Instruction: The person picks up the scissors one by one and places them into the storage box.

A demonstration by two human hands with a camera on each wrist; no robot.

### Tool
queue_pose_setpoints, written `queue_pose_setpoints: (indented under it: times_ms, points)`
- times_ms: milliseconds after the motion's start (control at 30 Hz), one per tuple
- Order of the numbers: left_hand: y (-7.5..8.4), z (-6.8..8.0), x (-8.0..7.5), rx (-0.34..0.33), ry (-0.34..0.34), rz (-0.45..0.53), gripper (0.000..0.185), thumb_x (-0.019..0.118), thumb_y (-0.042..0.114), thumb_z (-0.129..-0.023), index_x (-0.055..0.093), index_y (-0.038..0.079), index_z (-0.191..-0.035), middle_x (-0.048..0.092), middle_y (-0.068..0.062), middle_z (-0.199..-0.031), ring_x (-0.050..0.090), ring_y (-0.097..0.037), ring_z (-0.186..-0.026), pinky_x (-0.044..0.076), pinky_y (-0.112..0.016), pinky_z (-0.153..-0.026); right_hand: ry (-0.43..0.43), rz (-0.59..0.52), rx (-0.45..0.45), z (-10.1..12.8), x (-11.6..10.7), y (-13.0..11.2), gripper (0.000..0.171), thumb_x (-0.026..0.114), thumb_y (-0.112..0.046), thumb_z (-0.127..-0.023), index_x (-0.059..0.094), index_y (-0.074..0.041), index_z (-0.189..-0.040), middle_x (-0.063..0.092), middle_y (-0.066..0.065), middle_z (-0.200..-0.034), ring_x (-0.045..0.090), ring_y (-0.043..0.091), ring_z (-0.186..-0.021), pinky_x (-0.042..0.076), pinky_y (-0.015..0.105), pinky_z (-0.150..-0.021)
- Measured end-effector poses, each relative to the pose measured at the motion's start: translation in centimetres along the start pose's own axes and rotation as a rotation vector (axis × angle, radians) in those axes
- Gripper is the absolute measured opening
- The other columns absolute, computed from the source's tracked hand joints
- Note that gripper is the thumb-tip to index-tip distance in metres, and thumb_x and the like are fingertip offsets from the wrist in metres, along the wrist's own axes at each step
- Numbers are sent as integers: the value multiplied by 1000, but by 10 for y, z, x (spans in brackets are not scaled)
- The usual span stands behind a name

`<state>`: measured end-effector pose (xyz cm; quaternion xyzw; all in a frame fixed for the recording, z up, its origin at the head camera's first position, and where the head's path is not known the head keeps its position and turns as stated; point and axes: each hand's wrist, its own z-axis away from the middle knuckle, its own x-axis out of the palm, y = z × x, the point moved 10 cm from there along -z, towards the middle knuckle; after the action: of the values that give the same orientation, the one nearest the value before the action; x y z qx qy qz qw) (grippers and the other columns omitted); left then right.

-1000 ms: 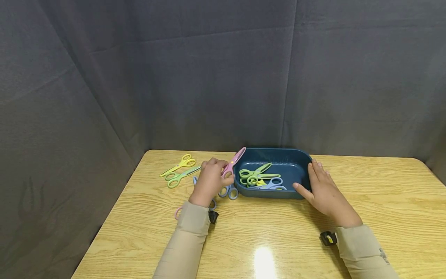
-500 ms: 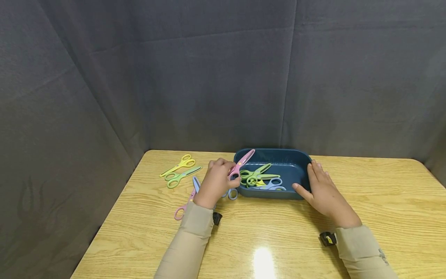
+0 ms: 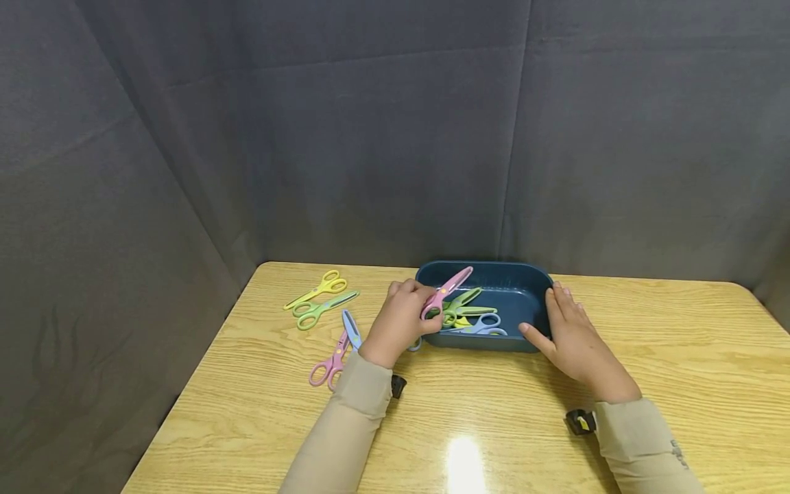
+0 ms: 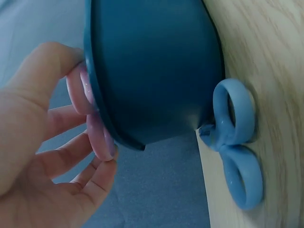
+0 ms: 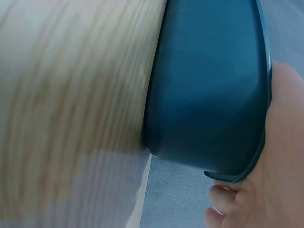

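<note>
My left hand (image 3: 398, 326) pinches a pair of pink scissors (image 3: 455, 282) by the handles, blades pointing up and to the right. These scissors overlap the left end of a dark blue bin (image 3: 481, 342); in the left wrist view their pink loops (image 4: 97, 135) show right at the bin's rim. Green scissors (image 3: 467, 298), blue scissors (image 3: 485, 322) and a bit of yellow (image 3: 461, 322) lie inside the bin. At the bin's right end rests my right hand (image 3: 577, 346), fingers extended along the outside and thumb over the front rim.
Left on the wooden table (image 3: 494, 412) lie yellow scissors (image 3: 317, 291), green scissors (image 3: 324, 309), pink scissors (image 3: 335, 361) and blue scissors (image 3: 351, 328). Another blue pair (image 4: 240, 137) lies against the bin's base, partly hidden in the head view. A grey curtain (image 3: 395, 137) hangs behind.
My left hand has carried the pink scissors rightward, from beside the bin's left rim to over its interior. My right hand has stayed on the bin.
</note>
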<state>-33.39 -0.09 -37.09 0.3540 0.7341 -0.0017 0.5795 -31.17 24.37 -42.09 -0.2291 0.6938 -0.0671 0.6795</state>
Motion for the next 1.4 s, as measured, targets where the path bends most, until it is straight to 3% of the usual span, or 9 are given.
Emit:
queue_pose_setpoints:
  times_ms: [400, 733, 1167, 1400]
  points:
    - [12, -12, 11, 57, -48, -55, 36, 74, 23, -92, 71, 4, -123, 65, -13, -116, 53, -30, -106, 46, -35, -88, -2, 6, -2, 0, 1, 1, 100, 44, -62, -102, 7, 16, -155, -1, 34, -163, -1, 49, -151, 4, 62, -120]
    - [27, -25, 23, 110, -87, -103, 29, 76, 25, -91, 73, 7, -113, 68, -6, -103, 56, -21, -101, 40, -34, -93, 1, 18, -1, -1, 0, 0, 99, 47, -59, -102, 9, 16, -155, 1, 34, -163, 0, 50, -151, 8, 64, -119]
    - [26, -28, 43, 105, -142, -73, 22, 77, 31, -91, 71, 10, -94, 67, -2, -96, 55, -18, -94, 38, -32, -88, 4, 8, 4, -1, 0, 0, 100, 47, -60, -102, 9, 15, -155, 1, 34, -164, 0, 49, -151, 6, 63, -119]
    - [25, -31, 47, 92, -161, -116, 24, 78, 34, -91, 71, 11, -90, 64, 2, -88, 53, -15, -87, 38, -31, -87, 8, 19, 1, -1, -1, 0, 99, 47, -59, -102, 9, 15, -155, 2, 34, -163, 1, 50, -151, 9, 64, -119]
